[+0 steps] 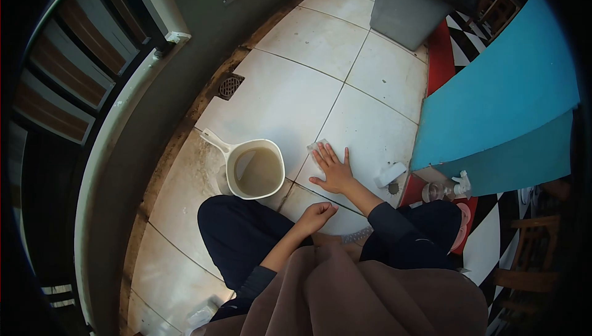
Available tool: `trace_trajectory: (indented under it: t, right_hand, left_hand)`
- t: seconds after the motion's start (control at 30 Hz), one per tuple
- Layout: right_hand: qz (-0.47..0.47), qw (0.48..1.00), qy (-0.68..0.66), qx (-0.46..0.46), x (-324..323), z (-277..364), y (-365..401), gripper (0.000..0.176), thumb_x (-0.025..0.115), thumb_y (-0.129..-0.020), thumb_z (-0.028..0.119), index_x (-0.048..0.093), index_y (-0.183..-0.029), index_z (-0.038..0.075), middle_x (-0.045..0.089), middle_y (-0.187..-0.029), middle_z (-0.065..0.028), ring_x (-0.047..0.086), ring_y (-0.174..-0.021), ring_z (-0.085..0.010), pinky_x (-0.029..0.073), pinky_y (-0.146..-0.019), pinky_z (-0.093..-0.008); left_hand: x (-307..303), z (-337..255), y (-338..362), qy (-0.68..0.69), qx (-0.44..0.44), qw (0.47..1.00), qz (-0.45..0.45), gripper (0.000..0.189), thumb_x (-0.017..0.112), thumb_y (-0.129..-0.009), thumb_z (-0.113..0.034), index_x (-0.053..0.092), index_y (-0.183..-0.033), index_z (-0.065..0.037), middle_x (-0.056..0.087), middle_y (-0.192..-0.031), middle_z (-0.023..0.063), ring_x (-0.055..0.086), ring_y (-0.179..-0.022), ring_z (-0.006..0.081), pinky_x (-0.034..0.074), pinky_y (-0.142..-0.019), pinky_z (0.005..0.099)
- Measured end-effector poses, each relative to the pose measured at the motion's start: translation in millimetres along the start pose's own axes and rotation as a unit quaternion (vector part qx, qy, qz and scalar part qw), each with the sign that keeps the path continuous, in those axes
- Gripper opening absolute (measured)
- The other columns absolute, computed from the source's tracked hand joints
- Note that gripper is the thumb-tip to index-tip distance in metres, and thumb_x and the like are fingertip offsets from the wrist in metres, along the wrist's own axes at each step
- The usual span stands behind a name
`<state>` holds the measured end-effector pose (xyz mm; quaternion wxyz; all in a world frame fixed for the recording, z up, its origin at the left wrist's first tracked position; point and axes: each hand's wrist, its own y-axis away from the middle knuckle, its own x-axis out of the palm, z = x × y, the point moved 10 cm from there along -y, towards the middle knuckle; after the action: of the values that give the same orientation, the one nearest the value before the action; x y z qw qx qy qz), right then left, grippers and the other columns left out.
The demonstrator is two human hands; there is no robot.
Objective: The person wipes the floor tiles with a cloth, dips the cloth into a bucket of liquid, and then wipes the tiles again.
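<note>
My right hand [333,169] lies on a white floor tile [370,132], its fingers spread and their tips on a small greyish cloth or sponge [314,147]. Closer to my body, my left hand [317,217] is curled near my lap; whether anything is inside it is hidden. To the left of both hands stands a white dipper [256,169] holding murky water, its handle pointing to the upper left. A white block-like object [390,174] rests on the tiles right of my right hand.
A floor drain [230,86] lies near the wall at upper left. A grey bin [407,12] with a black bag stands at upper right. On the right are a blue panel [499,95], a clear spray bottle [435,192] and a red ledge.
</note>
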<state>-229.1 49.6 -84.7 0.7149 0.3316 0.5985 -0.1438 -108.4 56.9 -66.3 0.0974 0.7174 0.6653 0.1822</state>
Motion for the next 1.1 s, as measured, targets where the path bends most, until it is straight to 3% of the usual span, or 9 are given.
trace_trajectory:
  t: [0.1, 0.2, 0.27, 0.7, 0.8, 1.1]
  right_hand:
    - [0.047, 0.995, 0.0, -0.093, 29.8, 46.5, 37.1, 0.083, 0.03, -0.085, 0.068, 0.006, -0.148, 0.019, -0.003, -0.155, -0.0002, -0.002, -0.142, -0.0187, -0.002, -0.105, -0.0663]
    - [-0.014, 0.993, 0.02, -0.116, 31.5, 56.9, 46.5, 0.078, 0.029, -0.088, 0.065, 0.009, -0.148, 0.02, 0.001, -0.155, 0.0014, 0.001, -0.142, -0.0163, -0.002, -0.105, -0.0662]
    - [-0.002, 0.994, -0.005, -0.106, 25.7, 44.6, 38.7, 0.075, 0.027, -0.089, 0.064, 0.01, -0.148, 0.021, 0.003, -0.155, 0.005, 0.003, -0.142, -0.0123, -0.001, -0.105, -0.0658]
    - [-0.005, 0.995, -0.033, 0.092, -23.7, -95.0, -82.0, 0.069, 0.023, -0.092, 0.059, 0.007, -0.148, 0.022, 0.001, -0.154, 0.0094, 0.004, -0.141, -0.0096, -0.001, -0.109, -0.0609]
    - [0.005, 0.99, -0.039, 0.135, -34.7, -125.5, -104.3, 0.069, 0.021, -0.092, 0.06, 0.005, -0.148, 0.022, 0.0, -0.154, 0.0098, 0.003, -0.141, -0.0098, -0.001, -0.11, -0.0601]
    - [0.016, 0.974, -0.051, 0.219, -54.1, -194.6, -156.7, 0.072, 0.021, -0.091, 0.061, 0.003, -0.148, 0.021, -0.003, -0.154, 0.0084, 0.001, -0.141, -0.0111, 0.001, -0.11, -0.0609]
  left_hand:
    - [1.6, 4.6, -1.8, -0.003, 0.048, 0.999, -0.014, 0.041, 0.053, -0.094, -0.032, 0.044, -0.061, -0.009, 0.033, -0.057, -0.0082, 0.029, -0.056, 0.0041, 0.027, -0.051, 0.0246]
    - [-2.4, -10.9, 9.7, -0.029, 0.039, 0.999, -0.009, 0.04, 0.052, -0.094, -0.032, 0.046, -0.063, -0.007, 0.036, -0.058, -0.0073, 0.031, -0.057, 0.0044, 0.029, -0.053, 0.0245]
    - [-5.0, -0.5, 11.0, -0.021, 0.016, 1.0, -0.01, 0.041, 0.052, -0.094, -0.032, 0.045, -0.063, -0.008, 0.035, -0.058, -0.0075, 0.03, -0.057, 0.0044, 0.028, -0.053, 0.0243]
    - [-0.9, 10.1, 7.6, 0.007, -0.042, 0.999, 0.013, 0.043, 0.051, -0.095, -0.03, 0.034, -0.06, -0.011, 0.026, -0.059, -0.0095, 0.023, -0.056, 0.0035, 0.024, -0.049, 0.0241]
    - [0.3, 16.4, 4.3, 0.023, -0.044, 0.999, 0.011, 0.047, 0.053, -0.094, -0.033, 0.034, -0.058, -0.009, 0.027, -0.056, -0.0064, 0.024, -0.054, 0.005, 0.025, -0.048, 0.026]
    - [8.4, 19.1, 0.1, 0.034, -0.066, 0.996, 0.041, 0.043, 0.051, -0.096, -0.031, 0.034, -0.062, -0.011, 0.027, -0.059, -0.0093, 0.023, -0.056, 0.0029, 0.024, -0.049, 0.0244]
